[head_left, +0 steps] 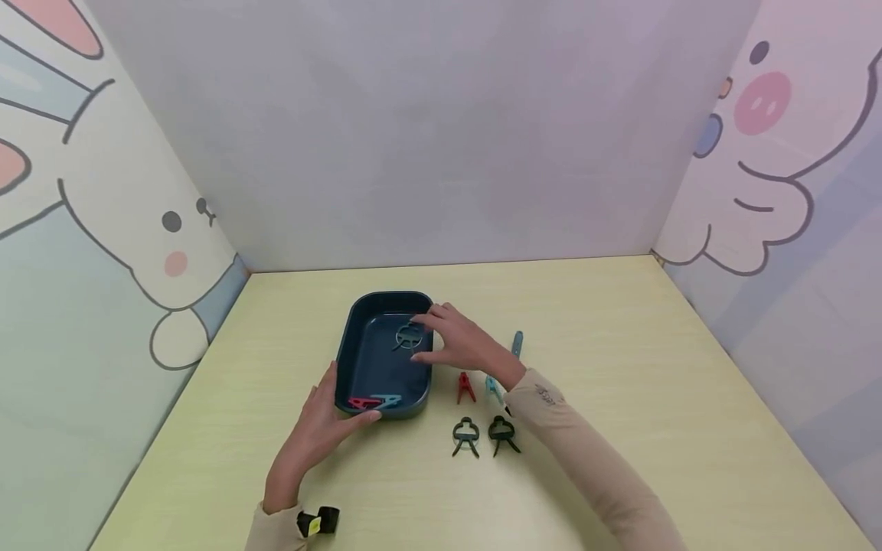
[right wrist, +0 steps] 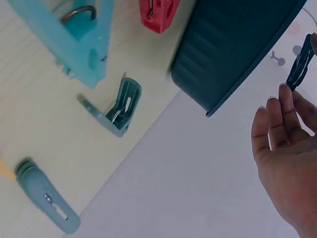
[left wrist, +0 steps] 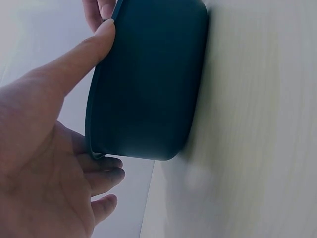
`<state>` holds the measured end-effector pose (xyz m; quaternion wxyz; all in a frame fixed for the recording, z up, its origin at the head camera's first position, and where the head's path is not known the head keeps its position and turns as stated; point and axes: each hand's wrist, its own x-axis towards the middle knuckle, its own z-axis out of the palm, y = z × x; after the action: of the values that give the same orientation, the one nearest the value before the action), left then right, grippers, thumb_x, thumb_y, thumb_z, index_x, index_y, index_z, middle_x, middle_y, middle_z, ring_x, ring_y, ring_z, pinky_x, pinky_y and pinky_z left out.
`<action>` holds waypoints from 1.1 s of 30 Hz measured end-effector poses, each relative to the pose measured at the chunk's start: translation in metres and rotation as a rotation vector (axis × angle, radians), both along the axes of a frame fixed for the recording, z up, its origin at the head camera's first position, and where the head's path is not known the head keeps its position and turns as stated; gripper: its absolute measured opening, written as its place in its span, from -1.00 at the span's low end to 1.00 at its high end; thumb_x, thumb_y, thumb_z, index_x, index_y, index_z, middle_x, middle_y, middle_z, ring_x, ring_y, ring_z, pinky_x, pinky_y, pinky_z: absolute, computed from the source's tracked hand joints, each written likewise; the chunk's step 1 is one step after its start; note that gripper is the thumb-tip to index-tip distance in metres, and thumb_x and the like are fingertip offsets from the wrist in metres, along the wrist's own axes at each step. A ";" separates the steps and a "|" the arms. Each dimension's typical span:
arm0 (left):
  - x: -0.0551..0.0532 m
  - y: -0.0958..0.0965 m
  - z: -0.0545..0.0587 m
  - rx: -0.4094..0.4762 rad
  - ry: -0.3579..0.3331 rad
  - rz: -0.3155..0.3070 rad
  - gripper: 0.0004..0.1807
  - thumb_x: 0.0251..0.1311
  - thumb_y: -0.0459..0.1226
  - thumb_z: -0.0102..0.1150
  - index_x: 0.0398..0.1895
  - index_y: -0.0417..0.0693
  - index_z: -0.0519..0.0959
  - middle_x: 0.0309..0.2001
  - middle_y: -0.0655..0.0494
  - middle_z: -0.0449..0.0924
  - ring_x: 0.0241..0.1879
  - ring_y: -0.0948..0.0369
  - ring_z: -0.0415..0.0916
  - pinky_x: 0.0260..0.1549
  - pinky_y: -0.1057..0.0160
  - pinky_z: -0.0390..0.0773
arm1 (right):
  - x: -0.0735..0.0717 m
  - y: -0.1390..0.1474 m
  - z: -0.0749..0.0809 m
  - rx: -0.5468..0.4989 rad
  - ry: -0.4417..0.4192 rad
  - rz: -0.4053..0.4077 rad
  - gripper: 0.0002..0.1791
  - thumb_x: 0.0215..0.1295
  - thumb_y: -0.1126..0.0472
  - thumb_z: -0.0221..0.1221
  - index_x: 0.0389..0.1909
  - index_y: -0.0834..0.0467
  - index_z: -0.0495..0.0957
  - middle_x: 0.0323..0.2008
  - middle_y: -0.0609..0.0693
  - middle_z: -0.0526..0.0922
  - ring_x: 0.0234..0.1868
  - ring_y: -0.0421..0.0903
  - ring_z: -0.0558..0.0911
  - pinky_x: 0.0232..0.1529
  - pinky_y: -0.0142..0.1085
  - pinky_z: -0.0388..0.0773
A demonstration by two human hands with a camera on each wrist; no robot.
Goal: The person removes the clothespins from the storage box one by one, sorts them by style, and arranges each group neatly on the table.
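Note:
A dark blue tray (head_left: 379, 367) stands on the table; my left hand (head_left: 318, 425) holds its near left corner, thumb along the near rim and fingers on the left side. Over the tray's right part, my right hand (head_left: 458, 340) holds a dark green clip (head_left: 409, 337) between thumb and fingertips. The same clip (right wrist: 299, 64) shows above the rim in the right wrist view. Inside, by the near wall, lie a red clip (head_left: 363, 402) and a light blue clip (head_left: 388, 401). In the left wrist view, my left thumb touches the tray's rim (left wrist: 91, 109).
Right of the tray lie another red clip (head_left: 465, 387), a light blue clip (head_left: 492, 388) and a grey-blue clip (head_left: 517, 343) partly behind my right wrist. Two dark round-jawed clips (head_left: 465, 436) are nearer me. Walls (head_left: 441, 153) border the table's back and sides.

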<state>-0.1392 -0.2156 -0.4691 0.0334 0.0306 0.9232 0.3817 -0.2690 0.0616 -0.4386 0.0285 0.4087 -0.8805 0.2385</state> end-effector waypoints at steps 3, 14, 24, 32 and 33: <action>0.000 0.000 0.000 -0.004 -0.007 0.003 0.35 0.16 0.12 0.48 0.66 -0.27 -0.25 0.63 -0.36 -0.21 0.57 -0.32 -0.19 0.48 -0.35 -0.26 | 0.004 0.012 -0.001 -0.004 -0.005 -0.011 -0.23 0.29 -0.13 0.42 0.39 0.19 0.49 0.01 0.07 0.55 -0.04 -0.07 0.43 -0.08 -0.19 0.53; 0.000 -0.002 0.000 -0.004 -0.010 -0.003 0.35 0.16 0.12 0.48 0.66 -0.28 -0.27 0.63 -0.36 -0.24 0.57 -0.34 -0.25 0.47 -0.38 -0.24 | 0.021 0.062 -0.010 -0.033 -0.026 -0.049 -0.30 0.29 -0.07 0.44 0.34 0.18 0.54 -0.07 0.01 0.54 -0.10 -0.09 0.42 -0.18 -0.23 0.50; 0.000 -0.002 0.000 0.016 0.021 -0.025 0.34 0.15 0.10 0.49 0.66 -0.26 -0.25 0.63 -0.36 -0.20 0.57 -0.31 -0.20 0.48 -0.36 -0.25 | 0.045 0.108 -0.018 -0.074 -0.069 -0.097 -0.34 0.25 0.01 0.47 0.29 0.24 0.56 -0.11 0.07 0.55 -0.08 0.06 0.46 -0.17 -0.17 0.52; 0.000 -0.003 0.001 0.005 -0.008 -0.018 0.35 0.16 0.12 0.47 0.66 -0.28 -0.28 0.63 -0.36 -0.26 0.58 -0.33 -0.27 0.47 -0.37 -0.24 | 0.064 0.136 -0.025 -0.065 -0.095 -0.143 -0.35 0.21 0.02 0.49 0.27 0.20 0.58 -0.13 0.00 0.55 -0.04 0.00 0.46 -0.11 -0.13 0.54; 0.000 -0.003 0.001 0.004 -0.012 -0.017 0.35 0.17 0.12 0.47 0.66 -0.28 -0.28 0.63 -0.36 -0.26 0.58 -0.33 -0.27 0.47 -0.38 -0.24 | 0.067 0.139 -0.026 -0.055 -0.100 -0.151 -0.35 0.22 0.01 0.48 0.27 0.19 0.58 -0.13 -0.02 0.55 -0.04 -0.01 0.46 -0.10 -0.13 0.54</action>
<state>-0.1392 -0.2186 -0.4683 0.0418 0.0361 0.9220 0.3832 -0.2025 0.2009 -0.4643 0.0136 0.3278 -0.9022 0.2800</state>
